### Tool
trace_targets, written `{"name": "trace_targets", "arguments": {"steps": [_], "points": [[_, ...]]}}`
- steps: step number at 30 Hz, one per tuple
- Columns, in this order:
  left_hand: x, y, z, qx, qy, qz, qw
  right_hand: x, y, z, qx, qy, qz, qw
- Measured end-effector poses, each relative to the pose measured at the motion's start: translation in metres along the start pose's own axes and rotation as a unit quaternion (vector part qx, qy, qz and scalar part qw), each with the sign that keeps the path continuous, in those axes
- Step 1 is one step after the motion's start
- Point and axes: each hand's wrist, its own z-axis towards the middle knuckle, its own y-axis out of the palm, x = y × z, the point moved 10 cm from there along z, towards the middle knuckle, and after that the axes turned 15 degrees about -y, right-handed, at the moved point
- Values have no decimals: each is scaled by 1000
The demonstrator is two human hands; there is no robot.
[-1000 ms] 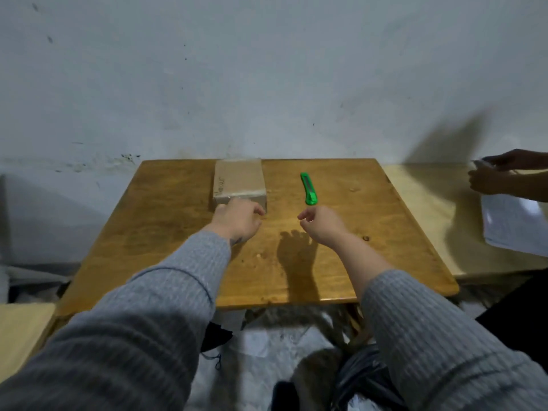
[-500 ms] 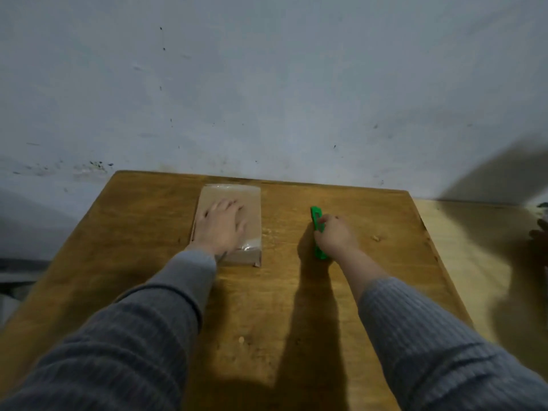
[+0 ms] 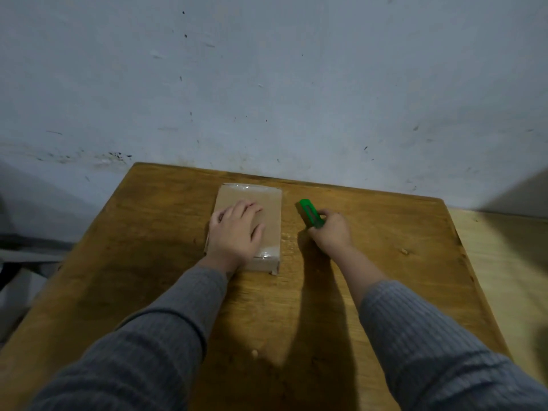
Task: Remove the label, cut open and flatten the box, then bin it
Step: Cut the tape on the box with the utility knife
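A flat brown cardboard box (image 3: 268, 215) with clear tape over it lies on the wooden table (image 3: 148, 262) near the wall. My left hand (image 3: 237, 231) rests palm down on its top with the fingers spread. Just right of the box, my right hand (image 3: 329, 232) grips the lower half of a green utility knife (image 3: 310, 213). The knife's upper end points away from me, toward the wall. I see no label on the visible part of the box.
A grey scuffed wall (image 3: 267, 84) rises directly behind the table. A paler wooden surface (image 3: 504, 262) adjoins the table on the right. Dim clutter sits on the floor at the left edge (image 3: 17, 262).
My left hand went from the box's near end onto its top. My right hand reached the green knife and closed around it. The view tilted down and nearer.
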Motion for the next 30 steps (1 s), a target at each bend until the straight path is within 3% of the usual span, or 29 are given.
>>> {"name": "trace_targets", "arguments": {"steps": [6, 10, 17, 30], "points": [[-22, 1, 8, -33, -46, 76, 995, -48, -14, 6, 35, -47, 62, 996], [-53, 12, 6, -83, -126, 91, 984, -72, -9, 8, -27, -77, 87, 993], [-56, 14, -1, -86, -104, 83, 987, -92, 9, 1, -167, -119, 44, 978], [-57, 13, -1, -63, -102, 66, 991, -132, 7, 16, -102, -235, 9, 966]]}}
